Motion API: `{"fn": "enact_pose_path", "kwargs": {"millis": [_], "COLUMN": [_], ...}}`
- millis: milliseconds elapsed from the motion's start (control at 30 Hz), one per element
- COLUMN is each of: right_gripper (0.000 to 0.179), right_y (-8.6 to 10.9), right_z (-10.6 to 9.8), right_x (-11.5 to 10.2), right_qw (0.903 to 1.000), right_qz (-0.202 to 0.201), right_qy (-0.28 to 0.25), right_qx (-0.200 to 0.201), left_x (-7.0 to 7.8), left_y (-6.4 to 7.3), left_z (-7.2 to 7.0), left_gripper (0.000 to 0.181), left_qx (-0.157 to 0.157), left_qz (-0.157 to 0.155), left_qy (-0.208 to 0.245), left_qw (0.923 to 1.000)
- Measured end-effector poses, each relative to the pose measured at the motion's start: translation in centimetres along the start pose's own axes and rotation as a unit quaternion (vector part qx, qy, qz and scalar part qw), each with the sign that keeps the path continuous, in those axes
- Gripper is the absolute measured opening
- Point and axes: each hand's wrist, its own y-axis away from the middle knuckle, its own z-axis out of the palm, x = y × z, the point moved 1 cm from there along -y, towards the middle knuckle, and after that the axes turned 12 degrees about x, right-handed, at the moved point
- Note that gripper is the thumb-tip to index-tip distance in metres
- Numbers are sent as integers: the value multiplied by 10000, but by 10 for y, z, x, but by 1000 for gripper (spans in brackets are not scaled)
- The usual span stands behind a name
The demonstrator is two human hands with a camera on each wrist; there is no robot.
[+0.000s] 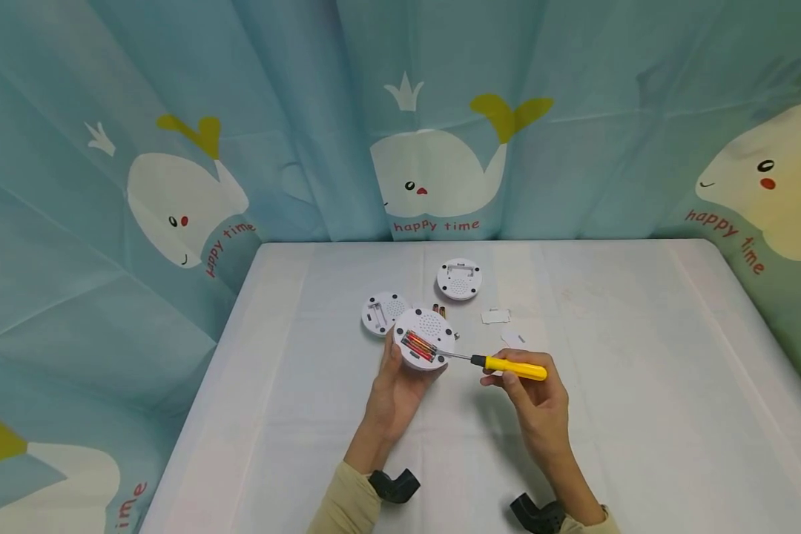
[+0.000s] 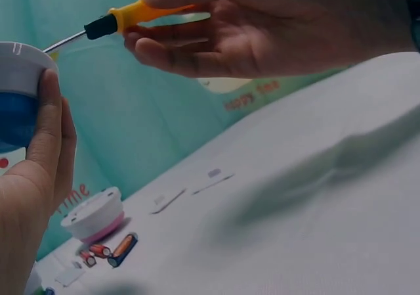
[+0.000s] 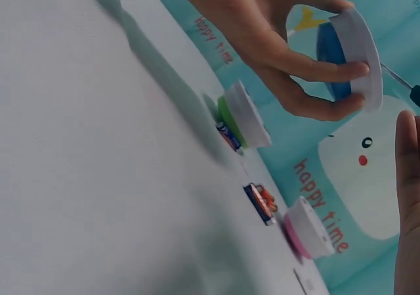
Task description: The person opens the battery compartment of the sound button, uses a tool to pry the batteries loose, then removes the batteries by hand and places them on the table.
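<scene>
My left hand (image 1: 395, 400) grips a round white battery-powered device (image 1: 430, 322) by its sides, raised over the table with its underside turned up. Its lower part (image 3: 332, 48) is blue in the right wrist view. Red-and-black batteries (image 1: 418, 346) lie side by side in its uncovered compartment. A screwdriver (image 1: 517, 368) with a yellow handle and black collar is held by my right hand (image 1: 544, 408), between thumb and fingers. The metal tip reaches the compartment's right edge, at the ends of the batteries.
Behind the hands, two similar devices lie underside up with bare compartments: one with a pink part (image 2: 98, 216), one with a green part (image 3: 231, 121). Loose batteries (image 1: 439, 310) lie between them. Two white covers (image 1: 495, 316) are to the right. A whale-print curtain (image 1: 294, 148) hangs behind the table.
</scene>
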Motion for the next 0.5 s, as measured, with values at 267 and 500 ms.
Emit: {"fn": "enact_pose_path", "kwargs": {"millis": [267,500], "right_gripper": [28,27], "right_y": [7,10], "right_z": [1,0], "right_x": [4,6], "right_qw": [9975,9978], "right_qz": [492,469], "right_qy": [391,188], "right_qx": [332,420], "left_x": [2,2], "left_y": [-1,-1], "left_z": [0,-1], "left_gripper": [84,80], "left_qx": [56,102], "left_qz": [-69,-184], "left_qy": [125,203], "left_qw": [9999,9996]}}
